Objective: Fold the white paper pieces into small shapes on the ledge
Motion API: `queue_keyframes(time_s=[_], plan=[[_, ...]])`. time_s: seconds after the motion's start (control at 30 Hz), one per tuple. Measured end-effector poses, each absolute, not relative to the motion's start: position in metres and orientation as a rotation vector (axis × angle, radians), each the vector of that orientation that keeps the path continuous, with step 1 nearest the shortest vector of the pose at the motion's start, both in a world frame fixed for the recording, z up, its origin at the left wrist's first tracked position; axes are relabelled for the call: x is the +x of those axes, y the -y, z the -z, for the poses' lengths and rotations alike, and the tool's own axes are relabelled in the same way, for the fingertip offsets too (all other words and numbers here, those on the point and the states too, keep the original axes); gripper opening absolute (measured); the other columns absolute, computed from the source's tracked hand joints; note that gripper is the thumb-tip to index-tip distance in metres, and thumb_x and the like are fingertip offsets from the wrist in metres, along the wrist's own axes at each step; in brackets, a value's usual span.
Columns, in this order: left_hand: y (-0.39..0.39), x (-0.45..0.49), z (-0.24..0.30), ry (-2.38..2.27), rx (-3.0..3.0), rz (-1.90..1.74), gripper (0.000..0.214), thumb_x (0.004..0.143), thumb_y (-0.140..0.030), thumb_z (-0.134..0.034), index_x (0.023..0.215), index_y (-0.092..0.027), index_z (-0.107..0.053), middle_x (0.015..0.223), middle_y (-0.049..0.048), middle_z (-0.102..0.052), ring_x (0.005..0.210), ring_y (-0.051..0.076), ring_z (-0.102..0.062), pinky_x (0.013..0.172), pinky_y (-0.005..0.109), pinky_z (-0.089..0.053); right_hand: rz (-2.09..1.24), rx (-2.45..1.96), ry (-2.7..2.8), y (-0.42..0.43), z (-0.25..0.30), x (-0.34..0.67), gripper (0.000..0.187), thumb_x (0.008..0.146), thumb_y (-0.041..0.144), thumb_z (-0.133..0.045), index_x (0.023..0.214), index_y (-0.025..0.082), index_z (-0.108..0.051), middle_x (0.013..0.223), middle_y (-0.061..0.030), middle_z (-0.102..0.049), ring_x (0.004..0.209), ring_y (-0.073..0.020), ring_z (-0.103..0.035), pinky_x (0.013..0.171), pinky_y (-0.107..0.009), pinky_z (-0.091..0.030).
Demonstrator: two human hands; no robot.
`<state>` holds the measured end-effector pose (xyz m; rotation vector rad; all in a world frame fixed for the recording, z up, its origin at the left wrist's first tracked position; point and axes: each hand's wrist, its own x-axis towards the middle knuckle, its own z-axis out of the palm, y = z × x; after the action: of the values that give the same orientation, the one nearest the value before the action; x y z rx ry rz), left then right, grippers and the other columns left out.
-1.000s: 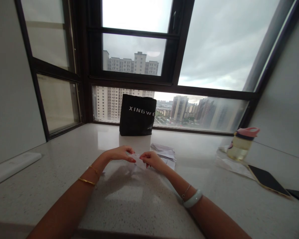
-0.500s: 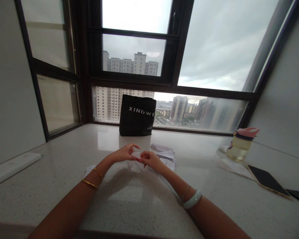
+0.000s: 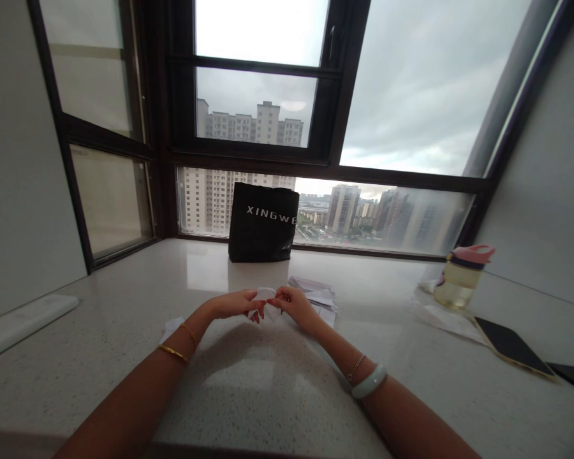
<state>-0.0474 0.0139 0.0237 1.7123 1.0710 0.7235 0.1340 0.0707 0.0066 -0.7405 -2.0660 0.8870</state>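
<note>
A small white piece of paper [image 3: 266,294] is held up between my two hands above the speckled counter [image 3: 249,395]. My left hand [image 3: 242,304] grips its left side, thumb along the paper and fingers curled below. From the right, my right hand [image 3: 291,303] pinches the same paper between thumb and fingertips. Its lower part hangs under the fingers, and its exact folds are too small to make out. Just behind my right hand lies a stack of white papers [image 3: 323,296]. Another bit of white paper [image 3: 171,327] lies beside my left wrist, partly covered by it.
A black bag [image 3: 263,223] with white lettering stands upright at the window. On the right are a bottle with a pink lid [image 3: 459,280], a crumpled white sheet [image 3: 447,322] and a dark phone-like slab [image 3: 511,347]. A white bar [image 3: 29,325] lies on the left.
My left fingers, raised and spread before, have curled down around the paper. The paper has turned and now shows more above and between my hands. My right hand has barely moved.
</note>
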Motion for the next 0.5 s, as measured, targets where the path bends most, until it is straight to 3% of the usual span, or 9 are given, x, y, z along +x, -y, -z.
queue_keyframes(time_s=[0.27, 0.4, 0.5], plan=[[-0.013, -0.042, -0.025, -1.072, 1.750, -0.624, 0.019, 0.066, -0.027, -0.063, 0.080, -0.014, -0.056, 0.078, 0.0030, -0.063, 0.074, 0.015, -0.058, 0.070, 0.026, -0.043, -0.829, -0.787, 2.094, -0.072, -0.005, 0.135, 0.022, 0.067, 0.035, -0.065, 0.061, 0.015, -0.058, 0.046, 0.0048, -0.049, 0.043, -0.0080, -0.042, 0.043, -0.020, -0.029], [-0.009, -0.057, -0.041, -1.215, 1.775, -0.519, 0.033, 0.061, -0.030, -0.067, 0.091, -0.017, -0.059, 0.087, 0.0026, -0.063, 0.083, 0.017, -0.057, 0.075, 0.025, -0.042, -0.828, -0.800, 2.109, -0.072, -0.004, 0.135, 0.021, 0.068, 0.034, -0.065, 0.061, 0.015, -0.058, 0.047, 0.0043, -0.051, 0.044, -0.0083, -0.044, 0.044, -0.020, -0.031], [-0.001, -0.093, -0.058, -1.570, 1.772, -0.384, 0.044, 0.052, -0.035, -0.071, 0.092, -0.020, -0.060, 0.087, 0.0010, -0.062, 0.084, 0.019, -0.055, 0.076, 0.027, -0.041, -0.825, -0.812, 2.119, -0.072, -0.004, 0.135, 0.022, 0.068, 0.035, -0.065, 0.061, 0.015, -0.058, 0.047, 0.0045, -0.050, 0.044, -0.0083, -0.044, 0.044, -0.020, -0.030]])
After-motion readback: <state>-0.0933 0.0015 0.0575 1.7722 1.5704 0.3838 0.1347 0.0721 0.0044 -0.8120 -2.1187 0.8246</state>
